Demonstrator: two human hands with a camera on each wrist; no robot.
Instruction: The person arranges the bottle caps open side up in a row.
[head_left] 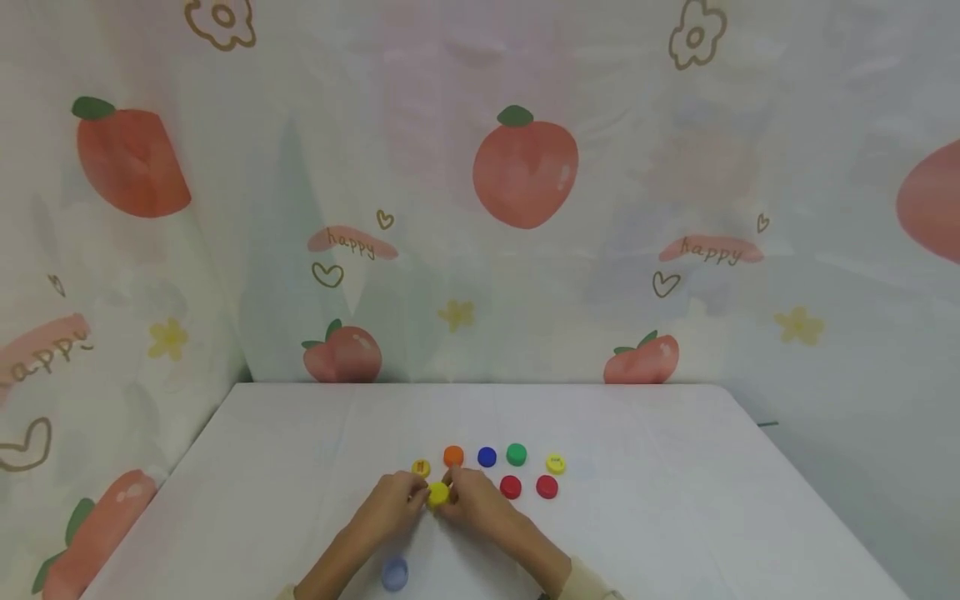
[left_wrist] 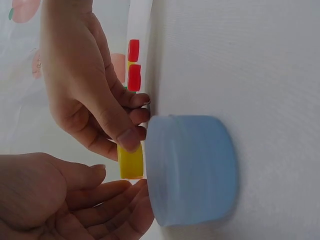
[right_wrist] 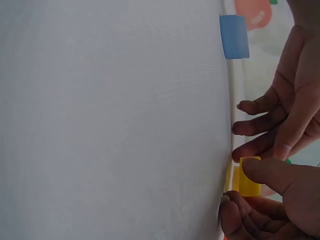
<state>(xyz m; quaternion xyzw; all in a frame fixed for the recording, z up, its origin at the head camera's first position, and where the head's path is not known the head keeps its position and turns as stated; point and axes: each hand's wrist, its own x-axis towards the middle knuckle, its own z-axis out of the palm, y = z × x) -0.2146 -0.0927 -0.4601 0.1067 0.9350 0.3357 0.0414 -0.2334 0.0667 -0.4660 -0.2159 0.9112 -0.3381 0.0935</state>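
A plain yellow cap (head_left: 438, 495) (left_wrist: 131, 162) (right_wrist: 249, 176) stands on edge between the hands, just above or on the table. My right hand (head_left: 480, 502) (left_wrist: 85, 75) (right_wrist: 280, 195) pinches it, thumb against one side. My left hand (head_left: 393, 502) (left_wrist: 75, 200) (right_wrist: 295, 90) is beside the cap, fingers loosely bent with nothing gripped; whether a fingertip touches the cap is unclear. Behind the hands, a marked yellow cap (head_left: 421, 468) and an orange cap (head_left: 453, 456) lie on the table.
Blue (head_left: 487, 457), green (head_left: 516, 454) and marked yellow (head_left: 555, 463) caps lie to the right, with two red caps (head_left: 511, 487) (head_left: 547, 487) nearer. A pale blue round container (head_left: 394, 574) (left_wrist: 192, 170) (right_wrist: 234, 37) stands in front of my left hand. Printed cloth hangs behind the white table (head_left: 645, 508).
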